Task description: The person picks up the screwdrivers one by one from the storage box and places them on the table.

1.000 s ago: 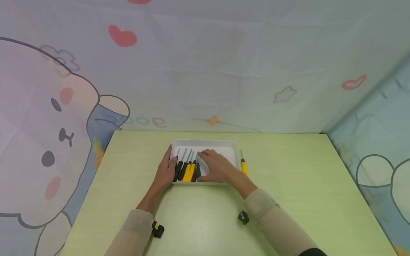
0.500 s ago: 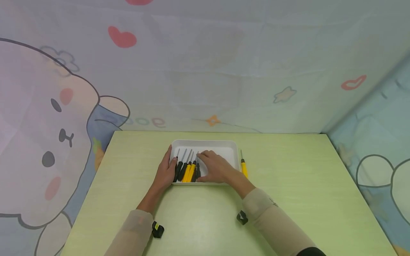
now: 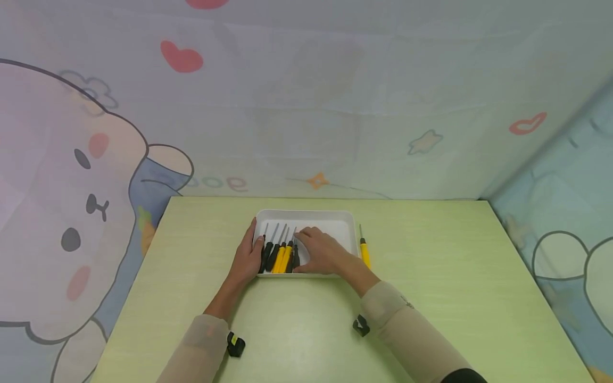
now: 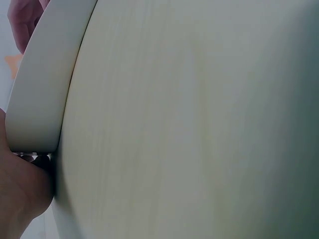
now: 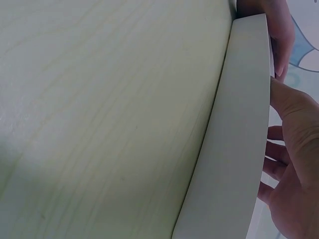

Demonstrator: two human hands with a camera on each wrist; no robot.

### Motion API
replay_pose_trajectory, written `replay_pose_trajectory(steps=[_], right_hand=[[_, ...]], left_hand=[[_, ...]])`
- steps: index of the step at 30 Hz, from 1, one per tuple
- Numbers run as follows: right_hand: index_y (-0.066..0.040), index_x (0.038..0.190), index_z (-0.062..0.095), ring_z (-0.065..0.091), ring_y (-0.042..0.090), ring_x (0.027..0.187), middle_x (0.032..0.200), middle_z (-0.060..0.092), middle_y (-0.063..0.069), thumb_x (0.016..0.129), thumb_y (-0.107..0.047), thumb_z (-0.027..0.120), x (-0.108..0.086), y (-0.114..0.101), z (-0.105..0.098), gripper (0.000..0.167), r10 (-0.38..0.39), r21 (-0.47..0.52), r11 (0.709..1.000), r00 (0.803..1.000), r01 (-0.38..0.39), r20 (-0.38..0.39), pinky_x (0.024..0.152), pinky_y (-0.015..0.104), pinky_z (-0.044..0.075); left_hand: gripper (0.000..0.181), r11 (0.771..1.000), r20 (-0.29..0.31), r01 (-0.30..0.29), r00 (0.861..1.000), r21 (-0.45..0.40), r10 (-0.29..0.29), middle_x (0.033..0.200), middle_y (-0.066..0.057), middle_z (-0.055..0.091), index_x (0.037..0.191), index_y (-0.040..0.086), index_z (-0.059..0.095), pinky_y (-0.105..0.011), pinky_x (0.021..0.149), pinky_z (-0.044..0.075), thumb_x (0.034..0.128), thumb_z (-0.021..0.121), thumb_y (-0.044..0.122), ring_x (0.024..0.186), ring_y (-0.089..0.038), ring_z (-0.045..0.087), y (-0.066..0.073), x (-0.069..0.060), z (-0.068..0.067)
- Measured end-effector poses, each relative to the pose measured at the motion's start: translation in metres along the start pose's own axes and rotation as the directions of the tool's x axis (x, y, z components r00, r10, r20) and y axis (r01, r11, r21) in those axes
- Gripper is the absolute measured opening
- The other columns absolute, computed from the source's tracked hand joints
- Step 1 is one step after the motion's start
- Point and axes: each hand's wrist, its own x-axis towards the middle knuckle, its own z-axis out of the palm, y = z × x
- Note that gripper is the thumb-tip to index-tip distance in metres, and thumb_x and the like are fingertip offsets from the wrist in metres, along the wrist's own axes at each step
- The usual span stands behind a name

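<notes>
A shallow white tray (image 3: 330,215) sits on the table, with several black- and yellow-handled screwdrivers (image 3: 278,258) lined up side by side in its left part. My left hand (image 3: 247,258) grips the tray's left wall, its thumb over the rim. In the left wrist view the left hand (image 4: 22,191) is at the tray's corner. Inside the tray, my right hand (image 3: 321,251) is at the rightmost black screwdriver (image 3: 296,258), fingers near its tip and thumb near its handle end. The tray's front wall (image 5: 227,129) partly hides the right hand (image 5: 299,154) in the right wrist view.
One yellow-handled screwdriver (image 3: 365,252) lies on the table just outside the tray's right wall. The pale wooden table (image 3: 431,255) ends at a printed cloth backdrop (image 3: 306,106) behind. A black wrist mount (image 3: 361,325) shows at each sleeve.
My right forearm has shifted slightly to the left, while its fingers stay at the same black screwdriver. The left hand, the tray and the other screwdrivers hold their places.
</notes>
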Motion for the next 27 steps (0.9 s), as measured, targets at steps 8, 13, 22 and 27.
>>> replay_pose_trajectory(steps=[8,13,22,27], right_hand=[[-0.004,0.156,0.051,0.049,0.03,0.14,0.155,0.052,0.014,0.085,-0.054,0.086,0.0024,-0.0016,0.0012,0.094,-0.014,-0.023,1.0,1.0,0.014,0.014,0.117,0.042,0.044],[-0.005,0.153,0.055,0.051,0.029,0.137,0.153,0.054,0.013,0.085,-0.054,0.086,0.0031,-0.0031,0.0002,0.089,-0.02,-0.033,0.999,1.0,0.021,0.02,0.115,0.041,0.046],[-0.007,0.146,0.062,0.052,0.028,0.133,0.146,0.058,0.011,0.085,-0.052,0.087,0.0054,-0.0031,0.0023,0.079,-0.037,-0.06,0.998,0.999,0.038,0.011,0.111,0.041,0.049],[-0.008,0.144,0.065,0.053,0.026,0.129,0.143,0.059,0.01,0.085,-0.052,0.088,0.0054,-0.0032,0.0025,0.077,-0.025,-0.054,0.998,1.0,0.026,0.018,0.108,0.04,0.05]], left_hand=[[0.062,1.0,-0.003,-0.001,1.0,-0.003,0.001,0.177,-0.006,0.016,0.172,0.016,0.012,-0.05,0.131,0.015,0.1165,0.037,0.027,0.162,-0.028,0.016,-0.0003,-0.0015,-0.0005],[0.062,1.0,-0.013,-0.002,1.0,-0.004,0.002,0.177,-0.008,0.017,0.172,0.015,0.013,-0.051,0.13,0.016,0.1162,0.038,0.025,0.162,-0.03,0.017,-0.0011,-0.001,0.0005],[0.062,1.0,-0.014,0.01,1.0,-0.006,-0.01,0.177,-0.006,0.017,0.172,0.018,0.012,-0.049,0.131,0.015,0.1161,0.038,0.025,0.162,-0.028,0.018,0.0007,-0.001,0.0002],[0.063,1.0,-0.015,0.009,1.0,-0.012,-0.009,0.177,-0.006,0.018,0.172,0.016,0.013,-0.048,0.131,0.015,0.1156,0.039,0.024,0.162,-0.027,0.018,0.0007,-0.0008,0.0002]])
